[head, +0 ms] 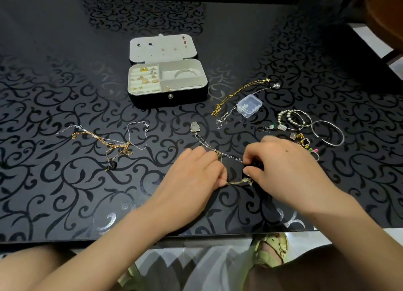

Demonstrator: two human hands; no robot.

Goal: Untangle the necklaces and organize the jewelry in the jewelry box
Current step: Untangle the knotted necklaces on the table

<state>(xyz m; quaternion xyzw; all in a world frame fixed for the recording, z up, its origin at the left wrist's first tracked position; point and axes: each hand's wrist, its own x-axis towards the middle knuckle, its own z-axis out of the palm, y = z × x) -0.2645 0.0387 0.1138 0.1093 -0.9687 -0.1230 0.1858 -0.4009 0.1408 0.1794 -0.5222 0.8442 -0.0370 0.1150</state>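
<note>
Entry: the jewelry box [168,94] is our reference point. It is black outside and pale inside, and lies open on the dark scroll-patterned table [65,73]. Its lid [162,47] is folded back on the far side and carries stud earrings. Rings [146,77] sit in the roll slots of the box's left half. A silver bangle [187,73] lies in the upper right compartment.

Both hands work in front of the box, on its near side.
- The left hand [192,177] has thumb and curled fingers pinched together on a thin gold chain [236,182].
- The right hand [287,166] has its fingertips curled down and closed on the end of a silver chain [207,143].
- The silver chain runs back toward the box to a pale pendant [194,127] lying flat on the table.
- The two chains meet beside the left index finger. We cannot tell whether they are knotted there.

Near and left of the box lies a tangle of gold and silver necklaces [109,141] with a black pendant [111,165] at its near end.

Right of the box:
- A gold necklace [237,93] is stretched out straight.
- Just beside it lies a fine silver necklace ending in a ball pendant [276,86].
- Against these sits a small clear plastic case [249,105], closed.

Further right and nearer the person:
- beaded bracelets [294,119]
- an open silver cuff [328,132]
- a green-stone earring [270,127]
- a dark clover charm [304,141]
</note>
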